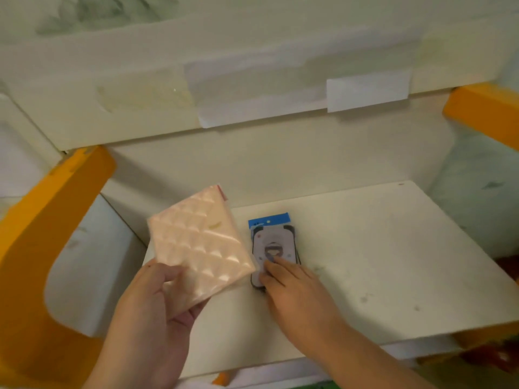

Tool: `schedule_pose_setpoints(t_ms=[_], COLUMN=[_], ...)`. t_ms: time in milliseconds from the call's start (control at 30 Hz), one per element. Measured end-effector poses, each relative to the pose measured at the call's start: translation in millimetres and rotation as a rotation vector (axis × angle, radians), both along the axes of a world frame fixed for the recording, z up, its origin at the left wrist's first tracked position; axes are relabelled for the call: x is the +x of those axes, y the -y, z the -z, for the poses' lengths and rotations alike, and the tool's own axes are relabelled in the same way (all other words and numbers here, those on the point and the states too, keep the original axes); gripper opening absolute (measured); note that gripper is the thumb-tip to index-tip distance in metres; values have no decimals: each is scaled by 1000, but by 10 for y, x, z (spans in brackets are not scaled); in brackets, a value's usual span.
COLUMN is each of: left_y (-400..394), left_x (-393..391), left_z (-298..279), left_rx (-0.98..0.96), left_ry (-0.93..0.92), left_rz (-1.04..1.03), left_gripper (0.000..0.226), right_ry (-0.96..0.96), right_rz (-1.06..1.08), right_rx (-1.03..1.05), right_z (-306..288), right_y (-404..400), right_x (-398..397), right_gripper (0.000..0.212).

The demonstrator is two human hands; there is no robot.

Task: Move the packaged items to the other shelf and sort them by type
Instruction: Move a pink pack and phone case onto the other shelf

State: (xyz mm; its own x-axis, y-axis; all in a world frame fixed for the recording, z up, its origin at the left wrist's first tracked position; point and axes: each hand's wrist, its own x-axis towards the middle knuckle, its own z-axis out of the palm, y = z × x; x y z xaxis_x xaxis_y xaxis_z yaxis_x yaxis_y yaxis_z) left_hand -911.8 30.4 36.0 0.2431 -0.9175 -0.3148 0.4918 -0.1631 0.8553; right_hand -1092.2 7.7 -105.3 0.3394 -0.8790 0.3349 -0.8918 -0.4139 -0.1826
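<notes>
1. Packaged items: two in view. The larger is one pink quilted packet point(200, 249); the smaller is one panda-print packet point(273, 249) with a blue header strip.
2. Shelf board point(393, 262): one white, scuffed board, with a second white shelf point(196, 88) above it. Orange plastic brackets point(50, 220) flank the unit on both sides. White paper labels point(368, 91) hang from the front edge of the upper shelf.
3. Pink quilted packet: held in the air above the left front part of the shelf board, tilted, long axis running from lower left to upper right, reddish seal edge pointing away from the person.
4. Panda-print packet: lying flat on the shelf board just right of the pink packet, long axis running front to back, blue strip at the far end.
5. Left hand point(157, 310): fingers and thumb curled round the near corner of the pink quilted packet.
6. Right hand point(295, 290): fingers extended, fingertips pressing on the near half of the panda-print packet.
</notes>
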Motion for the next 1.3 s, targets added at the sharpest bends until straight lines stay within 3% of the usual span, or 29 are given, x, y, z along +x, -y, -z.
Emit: schedule_pose_setpoints(t_ms=[300, 467, 533, 600, 867, 967, 1033, 1133, 1233, 1300], left_y=[-45, 67, 155, 265, 664, 666, 632, 556, 441, 387], left_x=[-243, -391, -538, -749, -1706, -1890, -1935, -1963, -1920, -1817], left_z=[36, 119, 167, 224, 566, 615, 576, 543, 490, 439], left_rx=[77, 99, 98, 133, 295, 279, 270, 218, 132, 68], left_ry=[39, 80, 131, 198, 376, 487, 607, 667, 775, 848], left_rz=[0, 90, 116, 148, 421, 476, 467, 478, 482, 461], left_gripper=[24, 33, 26, 14, 25, 33, 21, 29, 19, 45], right_ry=[122, 332, 380, 352, 273, 262, 273, 276, 285, 296], right_rz=[-113, 112, 216, 286, 428, 443, 450, 456, 455, 451], right_rx=[60, 26, 30, 63, 117, 140, 128, 124, 130, 124], right_z=[-139, -486, -604, -690, -917, -902, -906, -901, -881, -878], right_y=[-41, -46, -79, -160, -644, -784, -830, -854, -841, -807], right_x=[-282, -789, -1066, -1345, -1948, -2003, -2028, -2066, -2063, -2040], right_gripper=[34, 23, 24, 29, 46, 43, 41, 41, 39, 39])
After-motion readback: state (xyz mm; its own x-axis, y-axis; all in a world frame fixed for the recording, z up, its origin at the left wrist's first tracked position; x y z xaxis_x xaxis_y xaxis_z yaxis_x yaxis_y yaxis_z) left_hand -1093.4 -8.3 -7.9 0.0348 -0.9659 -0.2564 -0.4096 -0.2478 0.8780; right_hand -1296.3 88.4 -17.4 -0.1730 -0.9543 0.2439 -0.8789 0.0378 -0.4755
